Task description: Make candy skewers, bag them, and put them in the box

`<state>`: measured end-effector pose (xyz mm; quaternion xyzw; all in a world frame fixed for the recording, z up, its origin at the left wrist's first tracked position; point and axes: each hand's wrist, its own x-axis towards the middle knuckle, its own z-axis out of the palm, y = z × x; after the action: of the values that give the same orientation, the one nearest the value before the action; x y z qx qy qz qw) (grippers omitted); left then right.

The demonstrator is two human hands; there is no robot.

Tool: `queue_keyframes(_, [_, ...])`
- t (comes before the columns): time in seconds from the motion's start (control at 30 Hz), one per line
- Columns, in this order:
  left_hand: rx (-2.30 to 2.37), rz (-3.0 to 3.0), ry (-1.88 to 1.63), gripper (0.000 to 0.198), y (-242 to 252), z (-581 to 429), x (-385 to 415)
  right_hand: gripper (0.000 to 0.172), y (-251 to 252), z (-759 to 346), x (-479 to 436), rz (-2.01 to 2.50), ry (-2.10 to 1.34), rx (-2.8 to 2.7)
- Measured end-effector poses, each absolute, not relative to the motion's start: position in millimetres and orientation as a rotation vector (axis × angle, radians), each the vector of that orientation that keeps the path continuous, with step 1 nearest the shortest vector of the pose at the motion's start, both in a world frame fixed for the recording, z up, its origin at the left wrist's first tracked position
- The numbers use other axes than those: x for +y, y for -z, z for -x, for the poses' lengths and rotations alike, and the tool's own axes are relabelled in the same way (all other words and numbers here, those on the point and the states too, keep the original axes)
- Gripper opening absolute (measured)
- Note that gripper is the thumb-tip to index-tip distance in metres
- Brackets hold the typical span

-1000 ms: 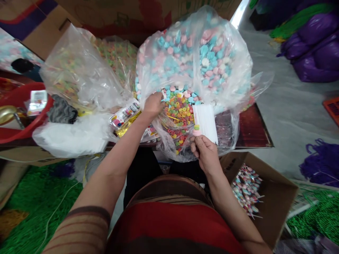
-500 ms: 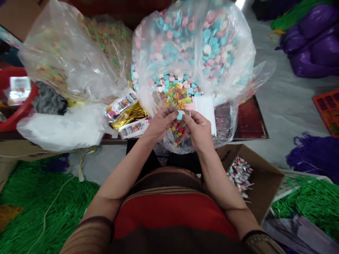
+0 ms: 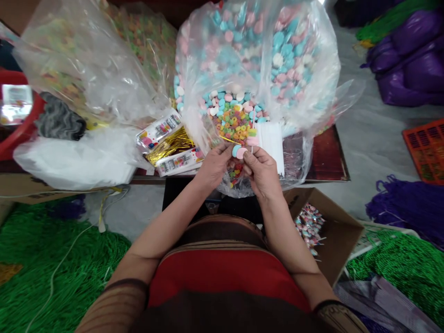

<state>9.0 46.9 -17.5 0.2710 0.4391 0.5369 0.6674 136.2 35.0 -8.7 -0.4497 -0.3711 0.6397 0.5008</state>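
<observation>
Between my hands are a blue candy (image 3: 236, 150) and a pink candy (image 3: 241, 153), side by side and touching. My left hand (image 3: 218, 163) pinches the blue one from the left. The fingers of my right hand (image 3: 261, 167) are closed on the pink one. A thin gold strip (image 3: 227, 138) sticks out above my left fingertips. Just beyond are ring-shaped candies (image 3: 234, 124) in an open plastic bag, with blue, pink and white candies (image 3: 215, 102) behind them. White sticks (image 3: 271, 145) lie by my right hand.
Gold ties (image 3: 172, 145) and printed packets (image 3: 163, 128) lie at left, near white plastic bags (image 3: 76, 159). A large bag of ring candies (image 3: 86, 60) stands behind. Below the table's right side (image 3: 328, 157), a cardboard box (image 3: 342, 236) holds wrapped candies (image 3: 310, 226).
A pink candy now shows beside the blue one between my fingers. The gold strip has come into sight above my left hand. The view has shifted slightly.
</observation>
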Motion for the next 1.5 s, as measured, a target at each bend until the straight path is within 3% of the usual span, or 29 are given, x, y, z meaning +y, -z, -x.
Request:
queue_keyframes(0.1, [1.12,-0.791,-1.225,0.008,17.2,-8.9,43.6,0.046,9.3,-133.1,34.5,1.123,-1.486,-0.896])
queue_keyframes(0.27, [1.101,-0.958,-1.124,0.021,8.5,-1.2,36.9,0.043,11.2,-134.3,35.1,1.201,-1.37,-0.938])
queue_keyframes(0.43, [1.026,-0.792,-1.101,0.011,7.3,3.4,35.9,0.035,13.2,-136.0,33.4,1.184,-1.367,-0.982])
queue_keyframes(0.7, [1.039,-0.68,-1.246,0.029,18.5,-1.8,36.8,0.023,16.5,-130.5,26.8,1.322,-0.957,-1.136])
queue_keyframes(0.87, [1.028,-0.733,-1.26,0.028,23.1,-5.5,32.3,0.021,17.4,-129.8,25.5,1.203,-1.127,-1.156])
queue_keyframes(1.1, [0.967,-0.74,-1.299,0.041,20.8,-6.3,27.2,0.031,15.6,-128.8,25.2,1.188,-1.245,-1.084])
queue_keyframes(1.5, [1.09,-0.903,-1.242,0.011,15.8,-5.1,26.3,0.031,16.5,-127.0,27.5,1.118,-1.268,-1.045])
